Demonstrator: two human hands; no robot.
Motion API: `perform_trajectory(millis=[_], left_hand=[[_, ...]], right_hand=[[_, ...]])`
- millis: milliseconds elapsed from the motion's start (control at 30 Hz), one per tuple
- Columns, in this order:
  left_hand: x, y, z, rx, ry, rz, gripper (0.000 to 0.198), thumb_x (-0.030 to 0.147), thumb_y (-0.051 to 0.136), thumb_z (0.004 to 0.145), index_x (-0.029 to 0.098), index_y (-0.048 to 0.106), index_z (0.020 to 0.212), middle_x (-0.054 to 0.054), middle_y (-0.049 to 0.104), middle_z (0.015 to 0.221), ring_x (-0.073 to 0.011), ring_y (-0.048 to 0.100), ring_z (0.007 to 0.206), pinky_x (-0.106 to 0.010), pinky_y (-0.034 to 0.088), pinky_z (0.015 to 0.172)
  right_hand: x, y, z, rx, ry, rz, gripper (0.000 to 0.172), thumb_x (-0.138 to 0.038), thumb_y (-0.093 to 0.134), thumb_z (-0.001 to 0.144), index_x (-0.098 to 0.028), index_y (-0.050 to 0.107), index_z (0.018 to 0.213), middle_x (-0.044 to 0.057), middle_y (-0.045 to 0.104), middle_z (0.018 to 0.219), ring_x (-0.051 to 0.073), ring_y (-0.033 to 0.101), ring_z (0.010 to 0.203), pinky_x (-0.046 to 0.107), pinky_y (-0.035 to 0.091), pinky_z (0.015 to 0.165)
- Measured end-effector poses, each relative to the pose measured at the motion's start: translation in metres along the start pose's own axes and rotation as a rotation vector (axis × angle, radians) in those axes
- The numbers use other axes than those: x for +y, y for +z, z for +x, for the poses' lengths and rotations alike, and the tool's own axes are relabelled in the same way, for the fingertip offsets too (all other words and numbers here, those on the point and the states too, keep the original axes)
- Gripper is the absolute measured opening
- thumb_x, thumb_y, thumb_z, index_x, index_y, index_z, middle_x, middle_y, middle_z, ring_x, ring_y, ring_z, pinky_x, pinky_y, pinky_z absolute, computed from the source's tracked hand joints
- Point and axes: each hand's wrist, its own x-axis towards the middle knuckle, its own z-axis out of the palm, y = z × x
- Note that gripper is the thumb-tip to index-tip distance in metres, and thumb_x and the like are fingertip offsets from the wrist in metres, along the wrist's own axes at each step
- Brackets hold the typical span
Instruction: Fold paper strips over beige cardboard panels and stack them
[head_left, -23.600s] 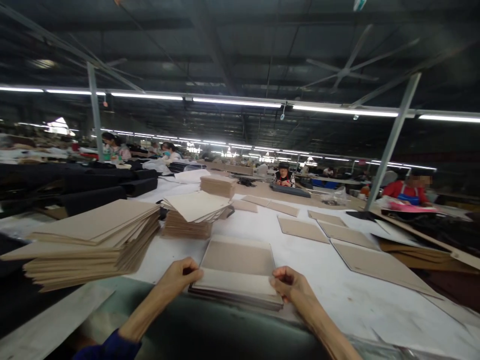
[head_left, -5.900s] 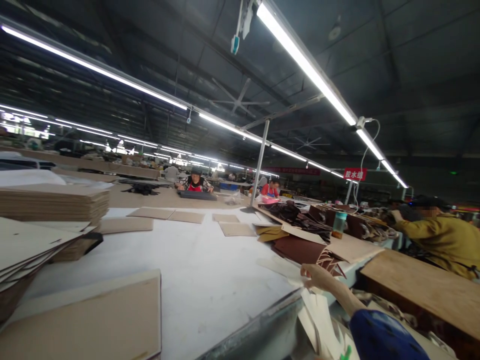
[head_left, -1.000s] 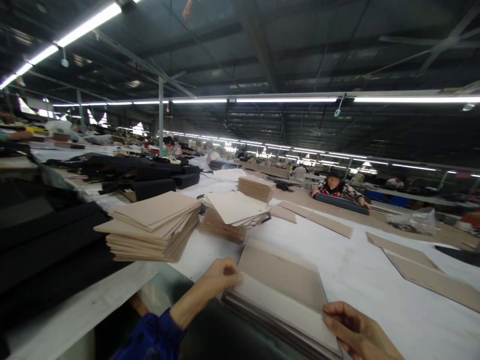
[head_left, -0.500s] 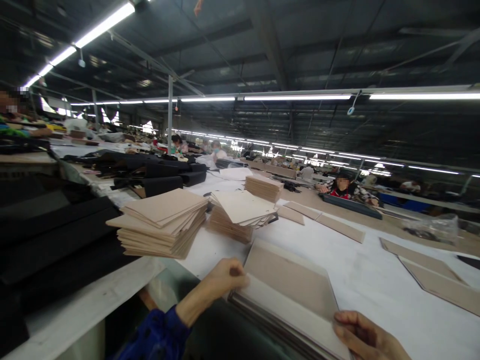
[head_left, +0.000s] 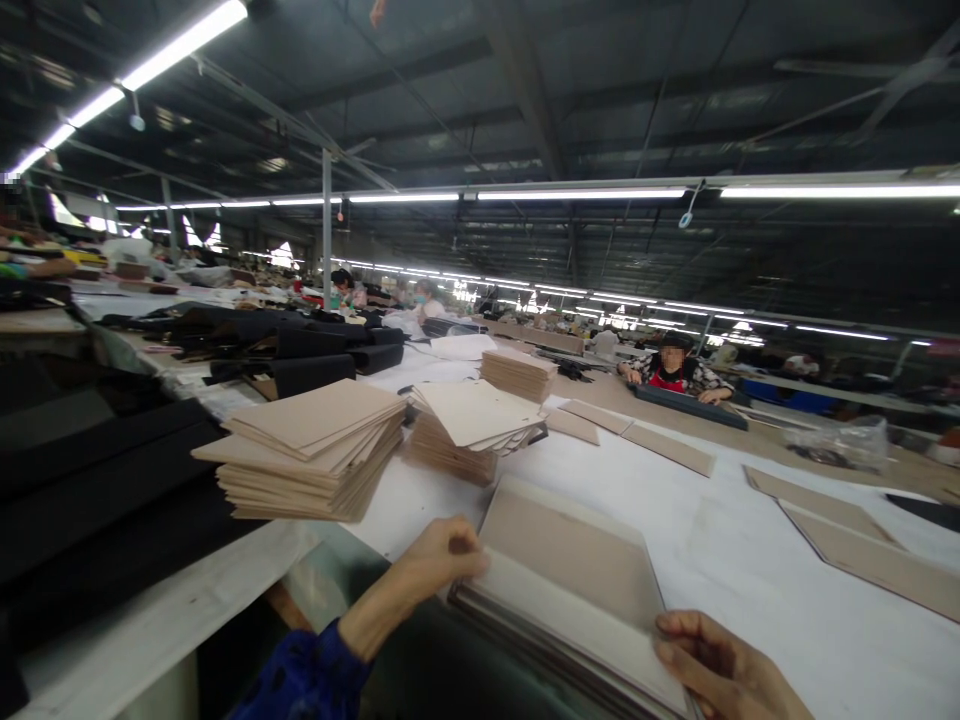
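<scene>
A low stack of tan cardboard sheets [head_left: 570,570] lies at the near edge of the white table [head_left: 735,590], with a paler sheet on its front part. My left hand [head_left: 442,560] is closed on the stack's near left corner. At the near right corner, my right hand [head_left: 712,670] curls its fingers over the stack's edge. Both blue-sleeved forearms reach in from below.
Two taller fanned cardboard stacks [head_left: 315,450] [head_left: 472,425] stand to the left, a third [head_left: 517,372] behind. Black rolled material [head_left: 315,370] lies far left. Loose cardboard sheets [head_left: 862,550] lie on the right. A person [head_left: 671,368] works across the table; others sit farther back.
The view has swung slightly. Both hands stay on the same corners of the stack; my right hand has shifted a little along the near right edge.
</scene>
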Motion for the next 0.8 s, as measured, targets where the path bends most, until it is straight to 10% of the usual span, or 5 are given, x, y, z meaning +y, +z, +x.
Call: perform_trajectory(millis=[800], left_hand=[[0.003,0.005,0.001,-0.035,-0.001,0.113,0.036,0.05,0.064,0.06,0.019,0.047,0.057,0.005,0.037,0.058,-0.0113,0.034,0.059,-0.024,0.025,0.056]], right_hand=[[-0.002,-0.001,-0.011,-0.004,-0.077,0.157,0.031,-0.038,0.07,0.06,-0.018,0.054,0.078,-0.007,0.048,0.057,0.005,0.037,0.044,0.021,0.026,0.041]])
